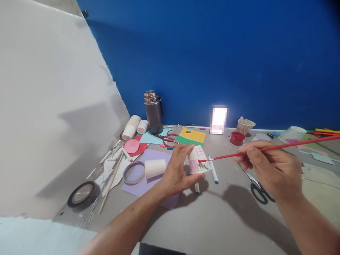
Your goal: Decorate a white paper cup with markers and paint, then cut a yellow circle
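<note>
A small white paper cup [196,154] is held above the table by my left hand [176,170], its thumb under one rim and the fingers at the other end. Drawn on the cup are a pink window, a pink patch and green strokes. My right hand [273,170] is closed around a long red paintbrush [239,153]. The brush's red-tipped bristles meet the cup's side near the pink patch. Beneath the cup lie a blue-capped marker [214,173] and a green-capped marker [197,188]. Black-handled scissors [257,191] rest partly behind my right hand.
Behind stand a dark flask [154,115], a red paint jar [237,138], a speckled cup [244,125] and a bright pixelated rectangle [218,120]. To the left lie a white cup [155,168], tape rolls [83,195], purple paper [151,156] and red-handled scissors [171,140].
</note>
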A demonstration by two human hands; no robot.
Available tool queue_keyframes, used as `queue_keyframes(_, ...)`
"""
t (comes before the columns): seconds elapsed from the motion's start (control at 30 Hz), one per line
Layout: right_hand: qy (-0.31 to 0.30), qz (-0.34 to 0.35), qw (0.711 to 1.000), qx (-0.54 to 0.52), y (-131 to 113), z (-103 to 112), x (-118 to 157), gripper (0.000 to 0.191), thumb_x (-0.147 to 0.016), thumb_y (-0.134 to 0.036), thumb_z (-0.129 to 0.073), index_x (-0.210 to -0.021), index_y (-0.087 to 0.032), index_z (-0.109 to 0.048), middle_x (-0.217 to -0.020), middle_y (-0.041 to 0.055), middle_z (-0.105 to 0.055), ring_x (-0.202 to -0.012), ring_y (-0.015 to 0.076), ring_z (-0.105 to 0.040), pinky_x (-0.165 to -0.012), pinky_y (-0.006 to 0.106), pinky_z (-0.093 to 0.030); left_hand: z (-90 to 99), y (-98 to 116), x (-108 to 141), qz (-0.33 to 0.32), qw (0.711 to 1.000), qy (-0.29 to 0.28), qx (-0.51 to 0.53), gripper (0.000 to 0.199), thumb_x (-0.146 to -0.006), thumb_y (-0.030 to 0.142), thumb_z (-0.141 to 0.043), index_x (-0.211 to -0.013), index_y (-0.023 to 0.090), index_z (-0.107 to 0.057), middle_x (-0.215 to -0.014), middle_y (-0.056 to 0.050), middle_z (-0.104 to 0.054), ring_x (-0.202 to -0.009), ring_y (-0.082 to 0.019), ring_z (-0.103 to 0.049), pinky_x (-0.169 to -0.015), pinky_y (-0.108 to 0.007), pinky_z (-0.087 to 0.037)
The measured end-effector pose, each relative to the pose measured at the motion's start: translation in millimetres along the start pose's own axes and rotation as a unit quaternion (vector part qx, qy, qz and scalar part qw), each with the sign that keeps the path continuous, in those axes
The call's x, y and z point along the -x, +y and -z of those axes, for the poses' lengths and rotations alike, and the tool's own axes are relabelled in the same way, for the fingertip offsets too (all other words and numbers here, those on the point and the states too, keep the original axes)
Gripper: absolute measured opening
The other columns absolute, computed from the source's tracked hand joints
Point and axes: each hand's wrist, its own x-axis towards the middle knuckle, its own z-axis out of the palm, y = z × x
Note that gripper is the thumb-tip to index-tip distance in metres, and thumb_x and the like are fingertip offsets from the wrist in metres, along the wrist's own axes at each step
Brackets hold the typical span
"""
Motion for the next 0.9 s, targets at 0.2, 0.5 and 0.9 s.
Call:
queue_keyframes(0.2,0.008,-0.002,1.000,-0.001,-2.8,-0.3,-0.1,0.018,-0.096,-0.047,-0.074,-0.091,-0.031,-0.080,-0.073,0.0037,-0.073,-0.055,0.0185,-0.063,-0.047,0.034,-0.054,1.2,-0.3,0.5,0.014,1.000,-0.006,-0.002,0.081,-0.081,0.034,-0.085,-0.150,0.029,-0.043,-0.138,-0.014,-0.053,-0.132,-0.035,-0.054,-0.111,-0.058,-0.050)
queue_keyframes(0.5,0.020,-0.008,1.000,-0.012,1.8,3.5,-2.6,0.017,-0.095,-0.048,-0.076,-0.090,-0.032,-0.081,-0.071,0.0036,-0.073,-0.055,0.0198,-0.065,-0.044,0.034,-0.054,1.0,-2.3,2.0,0.015,1.000,-0.003,0.006,0.081,-0.081,0.034,-0.084,-0.151,0.029,-0.043,-0.140,-0.015,-0.052,-0.132,-0.035,-0.053,-0.107,-0.055,-0.052)
queue_keyframes(0.9,-0.013,0.002,1.000,-0.008,1.5,-0.8,-2.5,0.019,-0.097,-0.046,-0.074,-0.090,-0.028,-0.080,-0.071,0.0031,-0.074,-0.052,0.0164,-0.062,-0.045,0.031,-0.055,-0.7,0.3,1.4,0.014,1.000,-0.014,0.006,0.081,-0.081,0.033,-0.085,-0.150,0.028,-0.043,-0.140,-0.015,-0.051,-0.134,-0.035,-0.052,-0.112,-0.057,-0.049)
